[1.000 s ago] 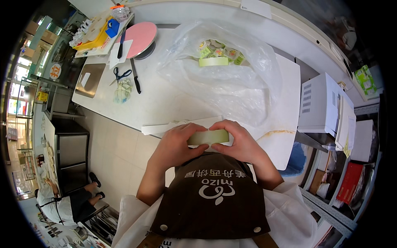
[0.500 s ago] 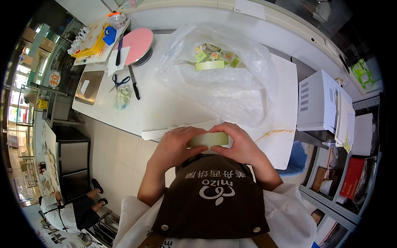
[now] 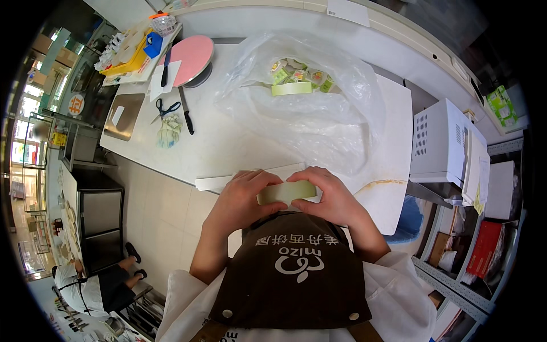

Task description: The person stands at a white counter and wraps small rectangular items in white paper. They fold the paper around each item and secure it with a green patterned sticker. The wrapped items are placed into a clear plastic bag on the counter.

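Observation:
Between my two hands, close to the front of my apron, is a pale green band-like piece (image 3: 288, 193) with a curved lower edge; its exact kind I cannot make out. My left hand (image 3: 246, 195) grips its left end with thumb and forefinger, and my right hand (image 3: 326, 195) grips its right end the same way. Just beyond them a white strip (image 3: 219, 181) lies along the table's near edge. Farther back, a large clear plastic bag (image 3: 336, 131) lies spread open, holding several green printed packets (image 3: 297, 73) and a similar pale green piece (image 3: 292, 89).
On the white table (image 3: 228, 142)'s left side lie scissors (image 3: 166, 109), a black-handled knife (image 3: 187, 114), crumpled clear wrapping (image 3: 169, 134) and a metal tray (image 3: 124, 117). Behind stands a pink turntable (image 3: 195, 57). A white appliance (image 3: 436, 145) is at right. Another person (image 3: 94, 288) works at far left.
My hands keep the same grip on the pale green piece, which has barely moved. The view has shifted slightly.

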Available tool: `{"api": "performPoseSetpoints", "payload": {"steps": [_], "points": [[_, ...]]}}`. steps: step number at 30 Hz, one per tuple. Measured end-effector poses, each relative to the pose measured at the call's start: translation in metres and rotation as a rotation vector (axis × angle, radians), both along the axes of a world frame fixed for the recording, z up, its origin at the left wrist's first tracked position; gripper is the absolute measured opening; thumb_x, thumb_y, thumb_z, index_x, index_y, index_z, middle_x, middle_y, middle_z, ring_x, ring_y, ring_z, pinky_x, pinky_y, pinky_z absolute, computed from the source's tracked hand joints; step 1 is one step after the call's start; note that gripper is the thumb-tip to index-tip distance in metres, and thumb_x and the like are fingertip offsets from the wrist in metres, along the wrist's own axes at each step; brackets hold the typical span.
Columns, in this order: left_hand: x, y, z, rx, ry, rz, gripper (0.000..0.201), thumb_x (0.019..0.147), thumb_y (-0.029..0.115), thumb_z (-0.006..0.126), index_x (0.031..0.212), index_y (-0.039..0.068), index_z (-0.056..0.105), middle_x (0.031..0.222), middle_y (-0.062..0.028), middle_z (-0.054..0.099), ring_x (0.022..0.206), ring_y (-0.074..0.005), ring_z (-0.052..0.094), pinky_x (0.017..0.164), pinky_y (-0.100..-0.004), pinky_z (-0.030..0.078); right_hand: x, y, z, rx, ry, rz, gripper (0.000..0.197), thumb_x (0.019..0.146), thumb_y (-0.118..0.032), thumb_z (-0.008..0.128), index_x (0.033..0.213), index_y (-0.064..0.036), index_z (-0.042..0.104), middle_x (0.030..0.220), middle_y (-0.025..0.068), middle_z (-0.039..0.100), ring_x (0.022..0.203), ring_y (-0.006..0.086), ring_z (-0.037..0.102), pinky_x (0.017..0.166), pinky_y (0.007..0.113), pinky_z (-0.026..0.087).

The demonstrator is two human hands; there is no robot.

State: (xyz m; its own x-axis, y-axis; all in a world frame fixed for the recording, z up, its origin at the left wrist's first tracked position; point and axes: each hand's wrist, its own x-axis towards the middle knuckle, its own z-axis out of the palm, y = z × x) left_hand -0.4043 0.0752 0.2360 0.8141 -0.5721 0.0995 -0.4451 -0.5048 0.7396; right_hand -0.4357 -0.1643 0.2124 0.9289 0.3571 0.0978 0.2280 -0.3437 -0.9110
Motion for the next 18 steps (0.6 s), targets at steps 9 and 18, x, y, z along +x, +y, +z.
{"api": "performPoseSetpoints", "payload": {"steps": [9, 18], "points": [[0.0021, 0.0027, -0.0025, 0.047, -0.023, -0.042, 0.043, 0.071, 0.024, 0.092, 0.105, 0.009, 0.070, 0.094, -0.0078, 0.074, 0.092, -0.0318, 0.070, 0.090, -0.0427, 0.052, -0.0025, -0.0007, -0.0049, 0.004, 0.035, 0.005, 0.043, 0.080, -0.015, 0.082, 0.120, -0.0101, 0.067, 0.114, 0.0099, 0.070, 0.109, 0.0326, 0.064, 0.098, 0.042, 0.048], [0.0042, -0.0044, -0.0010, -0.016, -0.099, -0.029, 0.045, 0.069, 0.020, 0.093, 0.106, 0.008, 0.071, 0.097, -0.0086, 0.074, 0.094, -0.0323, 0.068, 0.092, -0.0409, 0.051, -0.0038, -0.0017, -0.0080, 0.031, 0.024, -0.064, 0.042, 0.076, -0.011, 0.085, 0.116, -0.0095, 0.069, 0.108, 0.0084, 0.070, 0.103, 0.0285, 0.063, 0.093, 0.039, 0.050]]}}
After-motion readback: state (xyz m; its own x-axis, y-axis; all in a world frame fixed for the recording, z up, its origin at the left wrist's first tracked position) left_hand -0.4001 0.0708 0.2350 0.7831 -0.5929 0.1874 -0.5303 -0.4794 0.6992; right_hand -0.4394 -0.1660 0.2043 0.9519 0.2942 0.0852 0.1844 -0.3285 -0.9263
